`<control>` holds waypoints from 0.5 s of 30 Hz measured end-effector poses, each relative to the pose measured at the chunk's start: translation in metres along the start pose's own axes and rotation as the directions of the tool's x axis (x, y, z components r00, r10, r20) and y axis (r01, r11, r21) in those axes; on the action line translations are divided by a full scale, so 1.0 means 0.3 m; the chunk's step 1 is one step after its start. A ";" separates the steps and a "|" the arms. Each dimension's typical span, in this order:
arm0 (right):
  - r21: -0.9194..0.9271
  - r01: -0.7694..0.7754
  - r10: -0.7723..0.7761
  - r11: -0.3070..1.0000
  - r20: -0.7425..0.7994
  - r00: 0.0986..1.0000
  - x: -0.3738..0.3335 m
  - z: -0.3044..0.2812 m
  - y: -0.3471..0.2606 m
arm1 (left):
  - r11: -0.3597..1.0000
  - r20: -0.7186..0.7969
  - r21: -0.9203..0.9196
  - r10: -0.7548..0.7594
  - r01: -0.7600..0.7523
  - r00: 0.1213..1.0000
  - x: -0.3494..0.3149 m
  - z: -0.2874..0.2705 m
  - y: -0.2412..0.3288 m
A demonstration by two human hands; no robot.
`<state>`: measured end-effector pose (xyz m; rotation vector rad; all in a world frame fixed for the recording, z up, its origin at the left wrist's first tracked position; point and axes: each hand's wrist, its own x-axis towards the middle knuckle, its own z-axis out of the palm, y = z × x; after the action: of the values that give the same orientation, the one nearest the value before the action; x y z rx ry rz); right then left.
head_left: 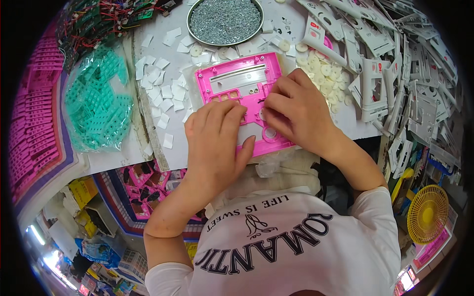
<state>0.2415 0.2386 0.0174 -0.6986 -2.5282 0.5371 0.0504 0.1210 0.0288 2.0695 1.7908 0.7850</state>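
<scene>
- Pink housing [255, 110]: one, on the white table [178, 154], partly covered by two hands.
- Left hand [216, 133] lies over its left side, thumb spread; right hand [300, 111] has bunched fingers; can't tell what either grips.
- Around: one screw dish [188, 22], one bag [98, 102] of green pieces, uncounted white squares [167, 92], white panels [376, 89].
</scene>
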 end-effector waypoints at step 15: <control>-0.173 -0.125 0.143 0.977 0.096 0.985 0.035 -0.006 -0.059 | 0.997 0.082 -0.077 0.036 -0.029 0.996 0.044 -0.050 -0.032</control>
<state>0.2279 0.2307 0.0309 -0.9295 -2.6629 0.4220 0.0351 0.1336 0.0384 2.0564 1.6617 0.7523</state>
